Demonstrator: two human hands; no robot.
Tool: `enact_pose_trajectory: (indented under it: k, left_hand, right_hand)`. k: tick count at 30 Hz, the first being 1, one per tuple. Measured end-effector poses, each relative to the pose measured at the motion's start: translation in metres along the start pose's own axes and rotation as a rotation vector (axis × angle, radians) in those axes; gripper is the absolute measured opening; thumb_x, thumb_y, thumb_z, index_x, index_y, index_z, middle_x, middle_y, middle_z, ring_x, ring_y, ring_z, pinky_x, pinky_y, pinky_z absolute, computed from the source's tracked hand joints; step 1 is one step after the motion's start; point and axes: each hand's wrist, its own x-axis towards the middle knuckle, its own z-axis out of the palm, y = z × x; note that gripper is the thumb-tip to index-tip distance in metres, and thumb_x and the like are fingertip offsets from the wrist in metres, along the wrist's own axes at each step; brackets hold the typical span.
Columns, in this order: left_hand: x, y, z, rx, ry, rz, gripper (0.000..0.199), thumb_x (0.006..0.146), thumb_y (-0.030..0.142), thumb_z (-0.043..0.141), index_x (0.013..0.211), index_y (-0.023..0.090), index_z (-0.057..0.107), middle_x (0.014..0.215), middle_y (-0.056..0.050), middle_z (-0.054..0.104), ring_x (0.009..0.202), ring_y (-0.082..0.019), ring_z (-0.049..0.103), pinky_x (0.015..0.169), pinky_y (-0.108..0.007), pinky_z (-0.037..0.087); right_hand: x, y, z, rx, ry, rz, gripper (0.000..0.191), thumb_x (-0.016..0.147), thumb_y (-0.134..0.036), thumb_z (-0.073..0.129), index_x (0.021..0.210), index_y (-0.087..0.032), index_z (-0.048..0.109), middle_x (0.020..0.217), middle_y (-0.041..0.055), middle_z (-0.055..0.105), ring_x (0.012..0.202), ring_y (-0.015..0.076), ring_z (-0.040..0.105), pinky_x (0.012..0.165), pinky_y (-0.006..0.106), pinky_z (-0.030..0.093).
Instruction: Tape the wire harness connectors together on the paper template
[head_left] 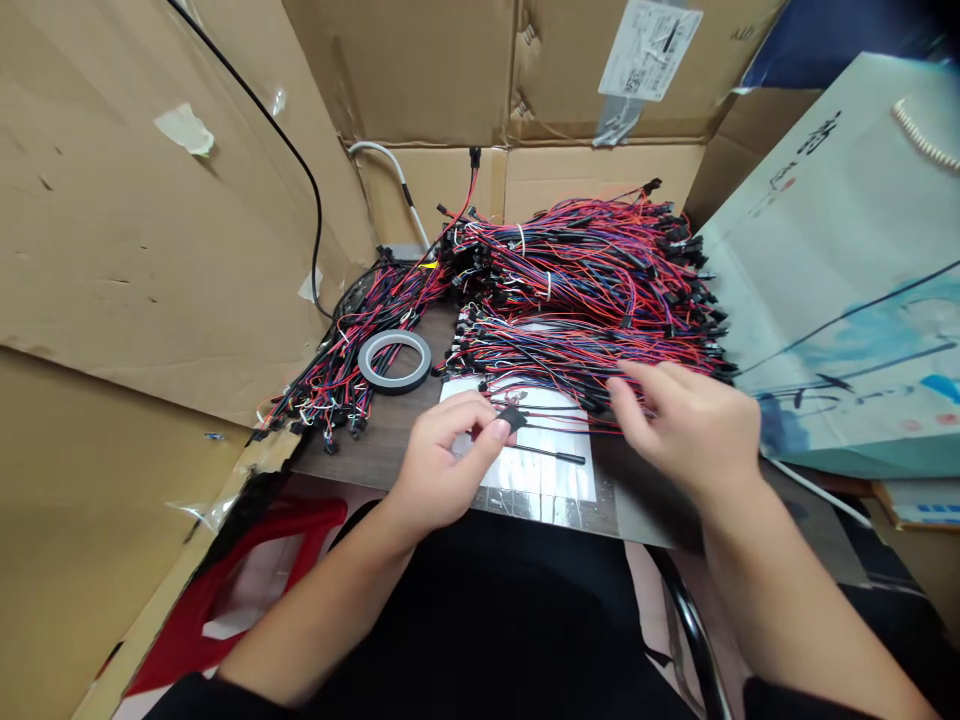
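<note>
My left hand (pixel 450 455) pinches a small flat black piece (pixel 514 418) between thumb and forefinger. Thin red and black wires run right from it, below the lower wire bundle; how they join it is too small to tell. My right hand (pixel 686 420) is closed at the right end of these wires, thumb and forefinger tips close together. What it grips, if anything, I cannot make out. A thin black rod-like piece (pixel 559 455) lies on the white sheet (pixel 577 485) beneath my left hand. Just above lies a bundle of red and black wires (pixel 540 345) with black connectors.
Larger tied wire bundles (pixel 592 245) are heaped at the back. Looser wires (pixel 352 355) lie at the left, beside a roll of black tape (pixel 416 380). Cardboard walls (pixel 427 70) enclose the table; a pale paper bag (pixel 847 270) stands right. A red stool (pixel 247 580) is below left.
</note>
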Motion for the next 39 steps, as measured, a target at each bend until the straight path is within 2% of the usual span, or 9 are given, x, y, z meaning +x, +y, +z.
enact_pose_trajectory:
  k: [5, 9, 12, 15, 19, 23, 28, 34, 39]
  left_hand:
    - [0.003, -0.005, -0.006, 0.304, -0.218, 0.215, 0.015, 0.096, 0.025, 0.055, 0.091, 0.017, 0.066, 0.088, -0.005, 0.068, 0.088, -0.016, 0.061, 0.085, -0.032, 0.046]
    - [0.005, -0.009, 0.000, 0.427, -0.387, 0.290, 0.022, 0.098, 0.030, 0.052, 0.092, 0.018, 0.069, 0.081, -0.003, 0.068, 0.081, -0.015, 0.061, 0.081, -0.032, 0.044]
    - [0.005, -0.013, 0.001, 0.418, -0.406, 0.282, 0.022, 0.098, 0.033, 0.053, 0.104, 0.021, 0.071, 0.086, -0.003, 0.070, 0.084, -0.015, 0.064, 0.082, -0.032, 0.045]
    - [0.007, -0.022, -0.001, 0.461, -0.289, 0.233, 0.023, 0.098, 0.035, 0.054, 0.109, 0.022, 0.070, 0.091, -0.003, 0.072, 0.087, -0.015, 0.065, 0.081, -0.032, 0.044]
    - [0.018, -0.037, 0.003, 0.785, -0.316, 0.238, 0.022, 0.098, 0.033, 0.052, 0.101, 0.020, 0.070, 0.091, -0.005, 0.068, 0.087, -0.019, 0.061, 0.079, -0.036, 0.040]
    - [0.029, -0.045, 0.015, 0.953, -0.502, 0.338, 0.022, 0.097, 0.032, 0.053, 0.089, 0.017, 0.067, 0.092, -0.006, 0.064, 0.087, -0.022, 0.058, 0.074, -0.036, 0.036]
    - [0.030, -0.045, 0.019, 0.943, -0.527, 0.380, 0.022, 0.099, 0.027, 0.046, 0.091, 0.016, 0.063, 0.092, -0.006, 0.062, 0.090, -0.022, 0.056, 0.075, -0.037, 0.034]
    - [0.026, -0.043, 0.011, 0.853, -0.503, 0.338, 0.022, 0.101, 0.025, 0.043, 0.094, 0.016, 0.061, 0.090, -0.006, 0.065, 0.090, -0.021, 0.056, 0.080, -0.037, 0.034]
    - [0.026, -0.051, 0.009, 0.847, -0.499, 0.360, 0.021, 0.101, 0.025, 0.044, 0.093, 0.017, 0.062, 0.089, -0.004, 0.067, 0.090, -0.020, 0.058, 0.082, -0.037, 0.034]
  right_hand:
    - [-0.001, -0.012, -0.004, 0.557, -0.299, -0.176, 0.027, 0.091, -0.032, 0.061, 0.115, -0.021, 0.069, 0.096, 0.0048, 0.068, 0.085, 0.0154, 0.062, 0.077, 0.029, 0.048]
    - [-0.007, -0.038, -0.001, 0.754, -0.293, -0.264, 0.011, 0.092, -0.023, 0.061, 0.100, -0.020, 0.068, 0.093, 0.0037, 0.069, 0.087, 0.0157, 0.060, 0.082, 0.032, 0.049]
    - [-0.011, -0.036, -0.002, 0.721, -0.243, -0.281, 0.007, 0.090, -0.017, 0.059, 0.093, -0.020, 0.066, 0.086, 0.0036, 0.068, 0.082, 0.0163, 0.059, 0.078, 0.033, 0.049]
    - [-0.013, -0.020, -0.008, 0.632, -0.117, -0.180, 0.006, 0.089, -0.017, 0.061, 0.091, -0.020, 0.064, 0.087, 0.0047, 0.067, 0.082, 0.0167, 0.061, 0.078, 0.033, 0.050]
    - [-0.014, -0.001, -0.008, 0.507, -0.034, 0.000, 0.003, 0.090, -0.023, 0.061, 0.089, -0.021, 0.063, 0.086, 0.0049, 0.068, 0.078, 0.0168, 0.063, 0.072, 0.031, 0.050]
    - [-0.013, -0.001, 0.009, 0.492, -0.155, -0.041, 0.023, 0.092, -0.031, 0.060, 0.112, -0.021, 0.063, 0.093, 0.0062, 0.071, 0.083, 0.0192, 0.065, 0.077, 0.034, 0.053]
    - [-0.008, -0.019, 0.025, 0.419, -0.386, -0.149, 0.040, 0.097, -0.026, 0.051, 0.137, -0.021, 0.053, 0.094, 0.0076, 0.070, 0.091, 0.0206, 0.060, 0.080, 0.034, 0.050]
    - [-0.011, -0.025, 0.034, 0.293, -0.369, -0.237, 0.039, 0.095, -0.026, 0.056, 0.133, -0.023, 0.059, 0.080, 0.0052, 0.062, 0.079, 0.0183, 0.055, 0.075, 0.031, 0.044]
    - [-0.028, 0.003, 0.027, 0.287, -0.349, -0.164, 0.040, 0.097, -0.028, 0.051, 0.137, -0.024, 0.058, 0.084, 0.0059, 0.059, 0.079, 0.0170, 0.055, 0.074, 0.030, 0.045]
